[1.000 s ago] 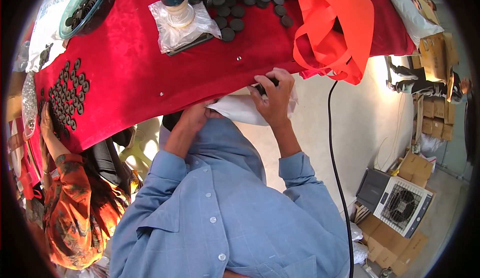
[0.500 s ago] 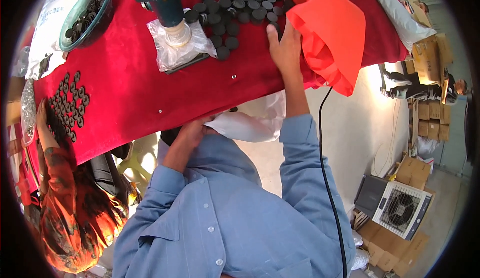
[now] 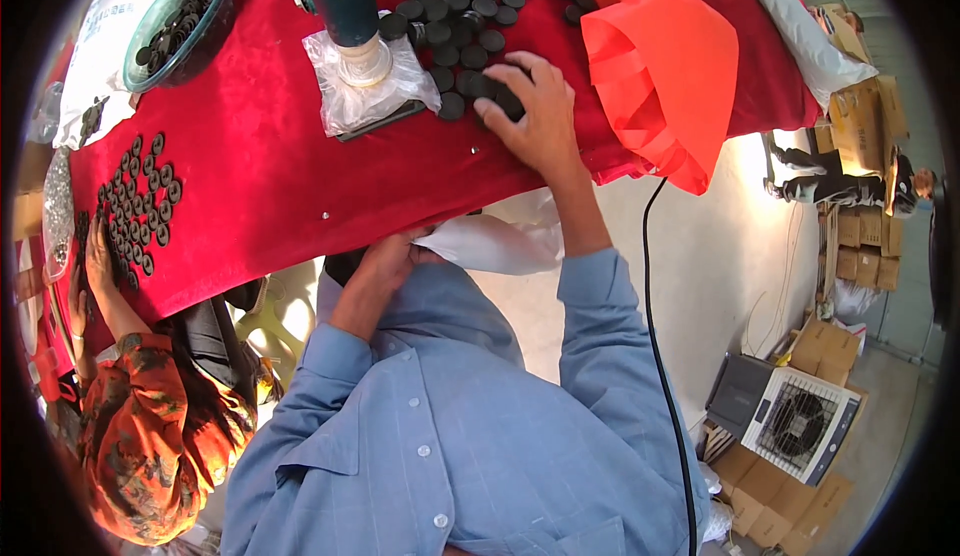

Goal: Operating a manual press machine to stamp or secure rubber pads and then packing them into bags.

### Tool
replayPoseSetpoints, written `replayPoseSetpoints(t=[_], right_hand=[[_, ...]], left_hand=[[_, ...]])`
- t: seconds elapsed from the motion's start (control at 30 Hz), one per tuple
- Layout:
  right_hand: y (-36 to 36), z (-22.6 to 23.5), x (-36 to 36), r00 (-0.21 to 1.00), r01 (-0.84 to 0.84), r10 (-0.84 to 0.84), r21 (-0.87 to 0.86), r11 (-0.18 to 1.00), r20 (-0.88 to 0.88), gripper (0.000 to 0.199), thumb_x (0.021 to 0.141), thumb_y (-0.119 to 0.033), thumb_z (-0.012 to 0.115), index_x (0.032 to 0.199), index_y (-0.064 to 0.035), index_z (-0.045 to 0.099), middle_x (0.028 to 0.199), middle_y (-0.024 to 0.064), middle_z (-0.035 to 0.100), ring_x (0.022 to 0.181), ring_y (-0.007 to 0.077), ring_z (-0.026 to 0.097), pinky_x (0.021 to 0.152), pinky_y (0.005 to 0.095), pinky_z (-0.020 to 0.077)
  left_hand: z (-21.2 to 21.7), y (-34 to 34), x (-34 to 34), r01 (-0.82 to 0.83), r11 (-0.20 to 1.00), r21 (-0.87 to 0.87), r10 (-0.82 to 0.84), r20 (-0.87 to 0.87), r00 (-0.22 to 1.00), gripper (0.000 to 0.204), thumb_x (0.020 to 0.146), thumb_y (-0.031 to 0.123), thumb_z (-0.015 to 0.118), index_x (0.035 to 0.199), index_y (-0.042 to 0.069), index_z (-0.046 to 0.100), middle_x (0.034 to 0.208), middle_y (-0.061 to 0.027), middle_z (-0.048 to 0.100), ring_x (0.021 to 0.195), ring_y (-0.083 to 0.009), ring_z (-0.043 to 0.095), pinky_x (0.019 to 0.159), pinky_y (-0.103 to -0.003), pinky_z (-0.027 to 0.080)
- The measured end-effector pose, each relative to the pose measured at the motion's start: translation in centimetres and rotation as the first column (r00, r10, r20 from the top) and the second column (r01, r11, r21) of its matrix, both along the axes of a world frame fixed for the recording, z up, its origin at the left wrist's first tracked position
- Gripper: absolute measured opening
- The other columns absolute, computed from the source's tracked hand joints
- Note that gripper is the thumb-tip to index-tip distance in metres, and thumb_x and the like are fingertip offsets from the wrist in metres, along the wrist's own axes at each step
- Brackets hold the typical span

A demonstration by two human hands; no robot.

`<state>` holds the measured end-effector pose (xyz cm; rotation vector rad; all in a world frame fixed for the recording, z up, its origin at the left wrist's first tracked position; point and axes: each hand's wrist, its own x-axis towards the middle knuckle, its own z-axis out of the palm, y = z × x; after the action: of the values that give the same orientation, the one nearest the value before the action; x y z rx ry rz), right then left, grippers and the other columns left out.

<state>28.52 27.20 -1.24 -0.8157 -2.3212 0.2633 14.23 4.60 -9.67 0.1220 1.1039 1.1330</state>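
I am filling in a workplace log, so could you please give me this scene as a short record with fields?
Left hand: holds a white plastic bag near the red cloth's front edge
Right hand: fingers at the black discs; grip unclear
Right of discs: orange-red bag
Left of discs: dark green machine
Far left: co-worker's hand beside small dark pieces

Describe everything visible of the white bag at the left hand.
The white bag looks like thin, soft plastic, milky over most of its length and more see-through toward its right end. It is creased and slack, stretching roughly sideways, seen just past the near edge of the red cloth. The left hand grips its left end. Its right end reaches toward the right forearm; whether they touch is unclear, and any contents cannot be made out.
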Motion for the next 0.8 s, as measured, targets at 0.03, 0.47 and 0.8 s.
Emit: replayPoseSetpoints(t=[0.03, 0.47, 0.8], right_hand=[[-1.2, 0.1, 0.2, 1.0, -0.008, 0.008, -0.032, 0.999, -0.002, 0.041, 0.08, -0.031, 0.079, 0.116, -0.0139, 0.071, 0.126, 0.0097, 0.061, 0.114, 0.0337, 0.058, 0.097, 0.047, 0.0455], [-11.7, -3.2, 4.5, 0.991, -0.001, 0.012, 0.08, 0.997, -0.134, 0.054, 0.065, -0.014, 0.082, 0.115, -0.0094, 0.061, 0.119, 0.0122, 0.059, 0.114, 0.0347, 0.057, 0.096, 0.0483, 0.0428], [-7.3, -0.2, 0.9, 0.952, -0.099, 0.074, -0.07, 0.993, -0.298, 0.05, 0.076, -0.015, 0.07, 0.125, -0.007, 0.061, 0.133, 0.0179, 0.055, 0.123, 0.0392, 0.052, 0.102, 0.0485, 0.0407]], left_hand=[[-0.1, -0.1, -0.1, 0.0, 1.0, -0.005, 0.0, -0.001, 1.0, 0.034, 0.098, 0.01, 0.055, 0.129, -0.003, 0.06, 0.124, -0.0184, 0.067, 0.108, -0.0322, 0.069, 0.086, -0.046, 0.063], [-1.0, -0.3, -0.2, -0.035, 0.998, 0.046, 0.03, 0.108, 0.994, 0.034, 0.099, 0.011, 0.055, 0.131, 0.001, 0.06, 0.125, -0.0135, 0.066, 0.109, -0.0292, 0.068, 0.084, -0.045, 0.063], [-1.2, -0.8, -0.9, -0.026, 0.999, 0.042, 0.022, 0.094, 0.995, 0.035, 0.098, 0.011, 0.057, 0.131, -0.001, 0.06, 0.124, -0.0147, 0.067, 0.108, -0.0301, 0.069, 0.083, -0.043, 0.063]])
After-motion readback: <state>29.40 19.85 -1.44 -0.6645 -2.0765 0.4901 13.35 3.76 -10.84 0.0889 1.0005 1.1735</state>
